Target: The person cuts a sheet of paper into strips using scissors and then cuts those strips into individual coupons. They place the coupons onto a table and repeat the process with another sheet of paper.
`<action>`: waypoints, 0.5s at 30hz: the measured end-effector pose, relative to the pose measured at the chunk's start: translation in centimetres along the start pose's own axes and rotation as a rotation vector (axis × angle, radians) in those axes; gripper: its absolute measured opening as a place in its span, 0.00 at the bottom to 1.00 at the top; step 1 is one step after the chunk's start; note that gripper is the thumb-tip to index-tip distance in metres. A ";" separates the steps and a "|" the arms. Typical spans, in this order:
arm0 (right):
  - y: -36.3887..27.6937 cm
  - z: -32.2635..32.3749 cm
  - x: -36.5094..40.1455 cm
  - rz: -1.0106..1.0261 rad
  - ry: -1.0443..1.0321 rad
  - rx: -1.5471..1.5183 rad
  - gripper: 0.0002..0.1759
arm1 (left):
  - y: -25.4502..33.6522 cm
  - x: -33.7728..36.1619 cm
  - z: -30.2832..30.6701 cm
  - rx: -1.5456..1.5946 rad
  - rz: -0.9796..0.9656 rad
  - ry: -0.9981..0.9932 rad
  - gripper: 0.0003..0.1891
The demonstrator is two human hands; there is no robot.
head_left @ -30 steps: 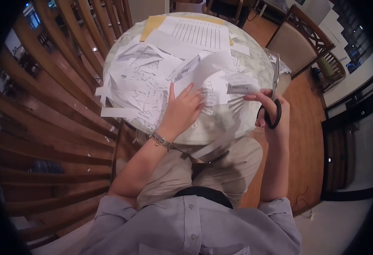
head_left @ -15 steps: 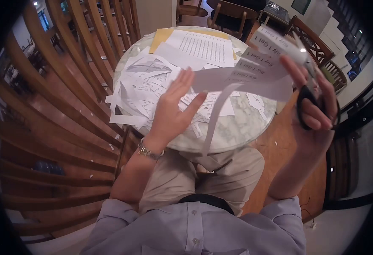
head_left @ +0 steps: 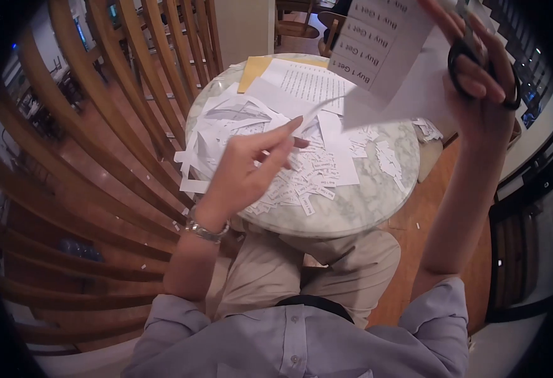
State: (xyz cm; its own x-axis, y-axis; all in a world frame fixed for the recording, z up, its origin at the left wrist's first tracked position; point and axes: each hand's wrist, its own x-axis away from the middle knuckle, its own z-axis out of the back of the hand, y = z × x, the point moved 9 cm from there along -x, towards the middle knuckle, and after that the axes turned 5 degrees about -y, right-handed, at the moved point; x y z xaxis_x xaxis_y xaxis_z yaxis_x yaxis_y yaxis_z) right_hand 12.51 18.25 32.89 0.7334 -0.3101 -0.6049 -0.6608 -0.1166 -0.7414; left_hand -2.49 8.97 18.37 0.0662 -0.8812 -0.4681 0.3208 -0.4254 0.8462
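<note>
My right hand (head_left: pixel 481 104) is raised at the upper right, its fingers through the black handles of a pair of scissors (head_left: pixel 456 57). That same hand also holds up white sheets, with a printed sheet (head_left: pixel 377 47) in front reading "Buy 1 Get 1" in rows. Over the table, my left hand (head_left: pixel 248 167) has thumb and forefinger closed at the end of a thin white paper strip (head_left: pixel 327 104), which runs up toward the sheets. Below and beyond it lie many small printed paper slips (head_left: pixel 317 176) in a loose heap. The scissor tips are cut off by the frame's top.
A round marble table (head_left: pixel 368 211) stands before my knees. On it are curled paper offcuts (head_left: pixel 235 110), a printed list (head_left: pixel 308 79), a yellow envelope (head_left: pixel 249 75) and a smaller slip pile (head_left: pixel 388 164). Wooden slats (head_left: pixel 115 94) rise at the left. Chairs stand beyond.
My right hand has risen with the scissors and sheets. My left hand has gone from open fingers to a pinch on the strip, which hung loose before. The view has shifted slightly.
</note>
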 end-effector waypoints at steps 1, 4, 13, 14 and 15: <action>0.2 -1.6 -0.9 0.009 -0.165 -0.157 0.28 | 0.9 -0.1 1.0 -0.008 -0.004 0.002 0.18; 0.3 -5.1 -1.8 -0.093 -0.321 -0.287 0.30 | 3.7 0.1 3.5 -0.228 -0.078 0.056 0.15; 6.8 5.4 0.7 -0.237 0.119 0.014 0.20 | -0.3 4.3 0.1 -0.077 0.121 -0.347 0.10; 8.5 5.9 1.3 -0.374 0.100 0.048 0.22 | -2.4 5.5 -1.2 0.043 0.295 -0.462 0.10; 8.7 6.2 1.5 -0.378 0.103 0.045 0.22 | -2.6 5.6 -1.2 0.047 0.300 -0.463 0.10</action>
